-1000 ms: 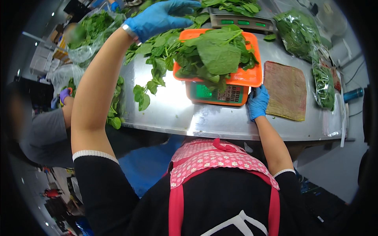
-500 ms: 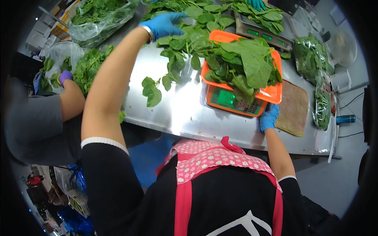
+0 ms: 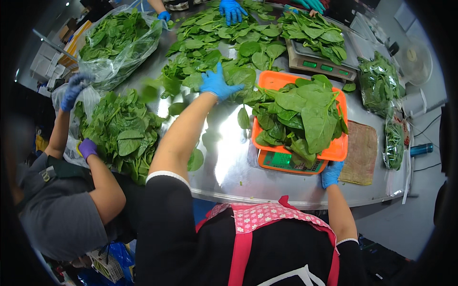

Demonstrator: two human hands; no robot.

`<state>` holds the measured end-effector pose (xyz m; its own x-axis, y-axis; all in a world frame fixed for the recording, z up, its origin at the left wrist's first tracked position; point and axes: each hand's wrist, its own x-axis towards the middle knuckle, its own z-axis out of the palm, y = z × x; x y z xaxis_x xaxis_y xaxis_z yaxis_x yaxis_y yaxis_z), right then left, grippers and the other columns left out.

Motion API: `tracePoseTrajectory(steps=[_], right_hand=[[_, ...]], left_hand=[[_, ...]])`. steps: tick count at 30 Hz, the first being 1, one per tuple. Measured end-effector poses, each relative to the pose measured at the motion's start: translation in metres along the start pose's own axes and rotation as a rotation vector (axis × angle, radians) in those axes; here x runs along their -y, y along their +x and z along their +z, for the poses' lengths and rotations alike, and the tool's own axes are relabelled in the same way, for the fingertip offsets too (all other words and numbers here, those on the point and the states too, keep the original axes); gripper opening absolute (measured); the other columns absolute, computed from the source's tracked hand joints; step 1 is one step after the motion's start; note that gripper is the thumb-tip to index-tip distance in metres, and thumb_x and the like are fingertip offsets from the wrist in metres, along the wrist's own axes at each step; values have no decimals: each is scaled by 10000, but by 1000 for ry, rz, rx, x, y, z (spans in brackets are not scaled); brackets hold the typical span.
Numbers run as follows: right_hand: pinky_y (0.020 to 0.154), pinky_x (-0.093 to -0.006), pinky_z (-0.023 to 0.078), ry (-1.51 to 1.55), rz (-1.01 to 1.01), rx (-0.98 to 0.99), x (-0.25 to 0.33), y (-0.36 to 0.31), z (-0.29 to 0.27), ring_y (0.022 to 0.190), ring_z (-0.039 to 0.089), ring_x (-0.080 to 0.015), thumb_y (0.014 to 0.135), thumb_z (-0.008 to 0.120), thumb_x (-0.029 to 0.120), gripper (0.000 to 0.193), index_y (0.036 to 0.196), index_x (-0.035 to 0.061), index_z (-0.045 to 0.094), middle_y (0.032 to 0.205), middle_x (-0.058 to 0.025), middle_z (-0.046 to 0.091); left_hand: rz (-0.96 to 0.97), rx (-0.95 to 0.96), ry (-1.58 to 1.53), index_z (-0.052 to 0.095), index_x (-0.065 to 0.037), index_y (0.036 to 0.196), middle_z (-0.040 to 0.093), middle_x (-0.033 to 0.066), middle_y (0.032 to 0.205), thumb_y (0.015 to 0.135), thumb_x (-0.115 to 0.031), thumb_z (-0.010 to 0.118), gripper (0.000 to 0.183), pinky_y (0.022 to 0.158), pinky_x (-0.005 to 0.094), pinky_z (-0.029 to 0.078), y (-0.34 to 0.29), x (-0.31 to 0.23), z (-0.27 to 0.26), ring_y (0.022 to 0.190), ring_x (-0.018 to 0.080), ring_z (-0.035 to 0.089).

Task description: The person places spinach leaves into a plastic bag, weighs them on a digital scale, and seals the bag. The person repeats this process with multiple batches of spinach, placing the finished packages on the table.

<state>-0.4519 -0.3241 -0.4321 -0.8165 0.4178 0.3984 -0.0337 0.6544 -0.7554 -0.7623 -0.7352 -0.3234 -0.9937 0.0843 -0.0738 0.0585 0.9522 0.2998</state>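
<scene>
My left hand (image 3: 218,85), in a blue glove, is open with fingers spread over the near edge of the loose spinach leaves (image 3: 193,44) on the metal table. Right of it, an orange tray (image 3: 339,151) heaped with spinach (image 3: 300,112) rests on an orange weighing scale (image 3: 274,161) with a green display, which the tray partly covers. My right hand (image 3: 332,174), also blue-gloved, is against the scale's right front corner beneath the tray rim. Its fingers are mostly hidden there.
On the left, a co-worker's purple-gloved hand (image 3: 88,148) touches a spinach pile (image 3: 129,128). A bag of spinach (image 3: 121,40) stands behind. Across the table are another blue-gloved hand (image 3: 232,10) and a second scale (image 3: 324,66). Right: a brown cloth (image 3: 359,152), bagged spinach (image 3: 380,86).
My left hand has come nearer and to the right over the leaves. My right hand stays by the scale. The whole view has shifted, showing more of the co-worker at left.
</scene>
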Motion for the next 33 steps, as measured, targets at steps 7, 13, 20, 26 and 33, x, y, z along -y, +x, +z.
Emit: tracePoseTrajectory(steps=[7,13,20,26,33], right_hand=[[880,-423,488,-67,-24,-17,-6,0,-3,1066,614,-391,811,658,19,322,1133,-5,645,1141,-191,657],[859,-427,492,-51,-53,-33,-8,3,1,1031,618,-397,802,646,26,296,1098,9,653,1095,-195,656],[828,-491,469,-276,-147,-22,-11,4,1,973,575,-437,783,630,33,325,1108,43,624,1043,-205,624],[837,-494,458,-389,-141,-16,1,6,0,977,569,-417,803,615,30,331,1133,53,604,1054,-194,607],[848,-477,473,-347,-126,-15,5,6,-4,999,578,-403,810,602,20,337,1141,75,633,1113,-181,622]], left_hand=[[15,38,-40,409,-131,1482,567,313,1269,760,-76,596,749,940,461,496,23,9,27,1115,440,602],[61,-331,-357,600,-126,1309,667,236,1131,824,-125,521,491,906,438,501,26,42,-32,1019,394,647],[235,-543,-645,719,-104,1137,727,114,1049,843,-13,537,357,852,305,513,7,51,-99,915,179,674],[403,-532,-1214,668,-20,1202,670,59,1185,925,68,533,321,972,291,482,-42,-22,-173,1051,146,619],[864,-424,-804,613,-70,1292,662,146,1202,894,79,492,442,923,327,520,-145,-160,-148,1060,240,652]])
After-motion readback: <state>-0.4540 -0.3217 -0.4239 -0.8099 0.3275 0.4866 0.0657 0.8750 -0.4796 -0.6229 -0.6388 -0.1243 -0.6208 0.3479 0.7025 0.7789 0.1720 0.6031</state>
